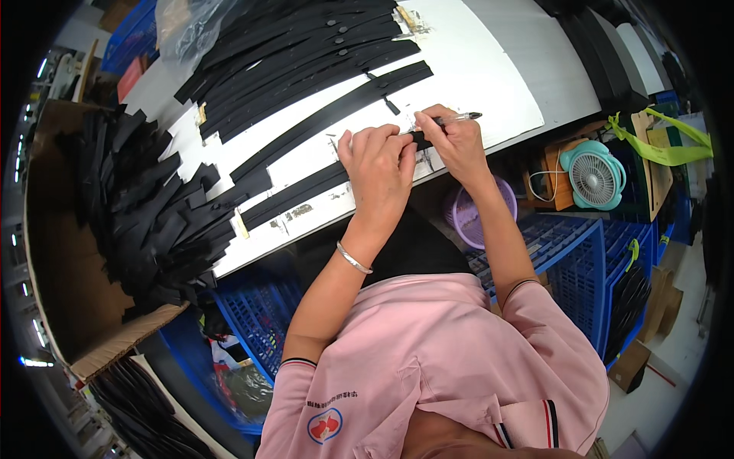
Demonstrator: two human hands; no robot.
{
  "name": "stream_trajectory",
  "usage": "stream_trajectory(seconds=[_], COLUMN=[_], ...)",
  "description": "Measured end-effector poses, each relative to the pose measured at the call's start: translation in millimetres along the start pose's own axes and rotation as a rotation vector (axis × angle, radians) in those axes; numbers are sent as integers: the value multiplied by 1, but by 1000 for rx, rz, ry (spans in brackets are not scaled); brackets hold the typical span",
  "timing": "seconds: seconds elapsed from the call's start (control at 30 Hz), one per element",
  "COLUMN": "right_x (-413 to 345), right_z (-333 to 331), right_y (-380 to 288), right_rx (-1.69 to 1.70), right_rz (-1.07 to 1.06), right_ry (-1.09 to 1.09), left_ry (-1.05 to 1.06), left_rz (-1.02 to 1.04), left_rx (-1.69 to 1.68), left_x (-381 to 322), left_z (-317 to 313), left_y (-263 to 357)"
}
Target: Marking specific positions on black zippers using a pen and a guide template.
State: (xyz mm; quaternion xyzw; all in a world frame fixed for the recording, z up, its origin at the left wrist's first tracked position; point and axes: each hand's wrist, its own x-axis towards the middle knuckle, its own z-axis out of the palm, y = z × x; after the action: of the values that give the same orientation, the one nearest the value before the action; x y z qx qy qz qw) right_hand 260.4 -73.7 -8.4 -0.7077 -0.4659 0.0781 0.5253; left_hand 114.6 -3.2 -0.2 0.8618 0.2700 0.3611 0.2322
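A long black strip lies along the front of the white tabletop board. My left hand rests on this strip near its right part, fingers bent over it and hiding a stretch of it. In my right hand is a pen with a clear barrel, its dark end pointing right. The right fingers are at the strip's right end, and the pen's tip is hidden by them. Just beyond the hands another black strip lies slantwise, with a small black piece beside it.
Many black strips lie side by side farther back. A cardboard box at left holds a heap of black strips. A teal fan, a purple basket and blue crates stand right of my body.
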Motion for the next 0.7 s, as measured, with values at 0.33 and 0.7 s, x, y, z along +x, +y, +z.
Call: stream_trajectory(seconds=[0.33, 0.7], right_x=[0, -2], right_z=[-3, -8], right_y=[-5, 7], right_rx=[32, 295], right_rz=[18, 203], right_ry=[-113, -61], left_ry=[50, 132], left_rz=[-4, -40], left_rx=[18, 232], left_x=[-3, -30], left_z=[3, -86], left_y=[-6, -50])
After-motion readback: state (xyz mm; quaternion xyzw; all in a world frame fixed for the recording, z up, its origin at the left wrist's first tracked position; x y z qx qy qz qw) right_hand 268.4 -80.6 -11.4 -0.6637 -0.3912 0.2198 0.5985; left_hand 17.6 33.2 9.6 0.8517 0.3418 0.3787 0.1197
